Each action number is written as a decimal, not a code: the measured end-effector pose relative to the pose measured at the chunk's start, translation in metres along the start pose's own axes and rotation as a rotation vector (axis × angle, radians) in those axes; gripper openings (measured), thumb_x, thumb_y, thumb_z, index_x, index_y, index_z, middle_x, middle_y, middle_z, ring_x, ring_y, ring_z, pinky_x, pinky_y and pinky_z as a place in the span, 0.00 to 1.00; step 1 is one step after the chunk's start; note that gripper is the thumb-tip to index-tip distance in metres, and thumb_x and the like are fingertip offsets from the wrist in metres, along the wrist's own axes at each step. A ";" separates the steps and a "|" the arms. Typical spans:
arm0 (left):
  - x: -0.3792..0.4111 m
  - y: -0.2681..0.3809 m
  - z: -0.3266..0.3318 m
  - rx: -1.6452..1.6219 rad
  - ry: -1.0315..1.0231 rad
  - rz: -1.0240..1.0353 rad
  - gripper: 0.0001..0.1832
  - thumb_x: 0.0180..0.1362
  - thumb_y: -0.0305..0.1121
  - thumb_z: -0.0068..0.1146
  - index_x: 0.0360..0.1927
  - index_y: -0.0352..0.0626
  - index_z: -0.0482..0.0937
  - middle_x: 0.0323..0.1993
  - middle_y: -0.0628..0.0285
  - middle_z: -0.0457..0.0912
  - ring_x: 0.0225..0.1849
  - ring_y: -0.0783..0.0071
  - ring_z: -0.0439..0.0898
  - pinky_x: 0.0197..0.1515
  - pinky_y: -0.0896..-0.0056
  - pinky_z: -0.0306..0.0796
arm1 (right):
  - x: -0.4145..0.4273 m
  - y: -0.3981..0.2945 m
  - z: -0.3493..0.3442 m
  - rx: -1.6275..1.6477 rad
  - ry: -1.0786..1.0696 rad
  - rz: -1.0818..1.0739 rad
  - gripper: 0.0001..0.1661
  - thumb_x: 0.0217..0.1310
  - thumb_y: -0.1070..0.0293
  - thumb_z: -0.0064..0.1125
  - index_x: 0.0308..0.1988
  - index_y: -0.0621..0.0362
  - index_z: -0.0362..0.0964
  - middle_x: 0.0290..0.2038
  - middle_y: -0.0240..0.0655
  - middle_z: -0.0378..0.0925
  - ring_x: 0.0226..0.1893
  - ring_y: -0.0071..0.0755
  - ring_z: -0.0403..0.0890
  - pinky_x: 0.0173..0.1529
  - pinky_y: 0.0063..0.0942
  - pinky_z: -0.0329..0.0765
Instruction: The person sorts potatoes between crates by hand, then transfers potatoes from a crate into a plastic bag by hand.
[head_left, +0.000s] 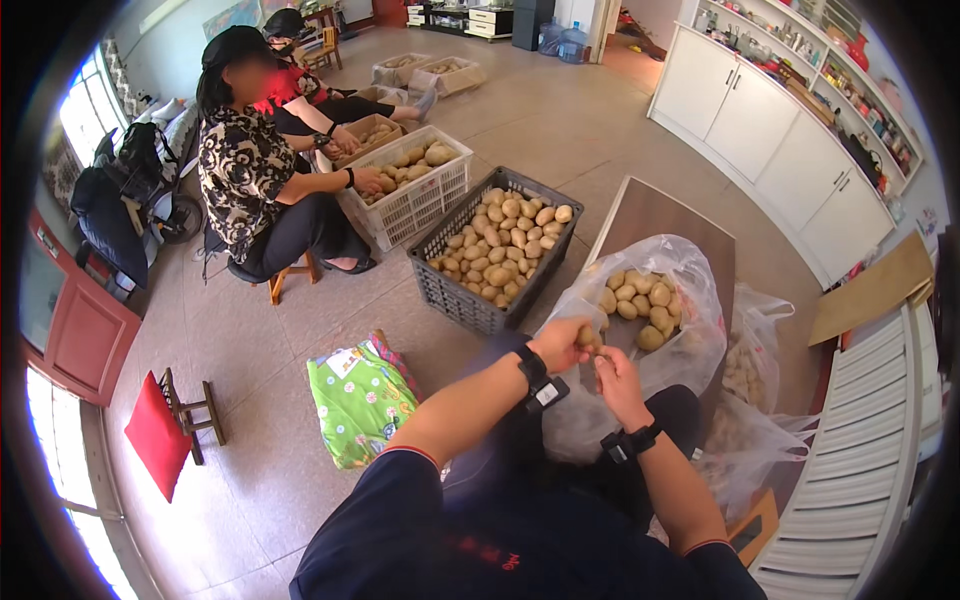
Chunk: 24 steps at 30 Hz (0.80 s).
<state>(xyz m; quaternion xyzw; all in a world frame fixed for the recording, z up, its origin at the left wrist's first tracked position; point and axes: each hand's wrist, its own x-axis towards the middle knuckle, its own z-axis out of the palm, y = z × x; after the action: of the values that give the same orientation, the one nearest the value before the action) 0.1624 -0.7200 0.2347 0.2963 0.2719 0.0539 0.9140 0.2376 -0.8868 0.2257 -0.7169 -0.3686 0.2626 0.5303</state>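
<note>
My left hand (560, 343) holds a small potato (585, 335) over the near left edge of a clear plastic bag (697, 259). My right hand (619, 382) is close beside it, thumb and fingers pinched together; whether they grip something small cannot be made out. The bag lies wide open on a low dark wooden table (667, 214), with many potatoes (641, 294) inside. Left of the table, a black plastic crate (487, 321) full of potatoes (499, 255) stands on the floor. Both my wrists wear black straps with small devices.
Two people (240, 165) sit at the upper left, one reaching into a white crate (420, 196) of potatoes. Filled plastic bags (746, 375) stand right of the table, near a white radiator (855, 450). A green patterned cushion (360, 409) and a stool with a red cushion (159, 435) are at left.
</note>
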 end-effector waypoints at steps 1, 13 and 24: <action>-0.001 0.010 -0.002 0.004 -0.001 0.000 0.08 0.62 0.36 0.55 0.34 0.42 0.75 0.26 0.62 0.76 0.26 0.70 0.75 0.27 0.68 0.69 | -0.002 0.001 -0.002 0.003 0.003 -0.002 0.17 0.68 0.65 0.53 0.51 0.65 0.71 0.25 0.32 0.75 0.20 0.21 0.73 0.24 0.24 0.69; 0.064 0.129 -0.071 -0.211 0.353 0.457 0.11 0.63 0.35 0.51 0.44 0.39 0.74 0.36 0.51 0.77 0.30 0.58 0.78 0.31 0.60 0.78 | 0.031 0.073 -0.038 -0.070 0.026 0.073 0.16 0.62 0.67 0.55 0.46 0.65 0.72 0.29 0.38 0.78 0.26 0.29 0.77 0.31 0.29 0.74; 0.062 0.112 -0.122 1.584 0.785 0.684 0.19 0.56 0.43 0.64 0.35 0.34 0.76 0.32 0.43 0.81 0.38 0.42 0.80 0.42 0.50 0.73 | 0.078 0.082 -0.035 -0.597 0.060 -0.077 0.24 0.54 0.67 0.60 0.51 0.64 0.70 0.51 0.51 0.72 0.52 0.56 0.74 0.56 0.43 0.72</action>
<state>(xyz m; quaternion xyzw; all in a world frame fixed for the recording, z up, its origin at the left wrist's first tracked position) 0.1570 -0.5499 0.1873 0.8548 0.4157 0.2142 0.2249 0.3310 -0.8575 0.1594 -0.8339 -0.4407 0.1013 0.3164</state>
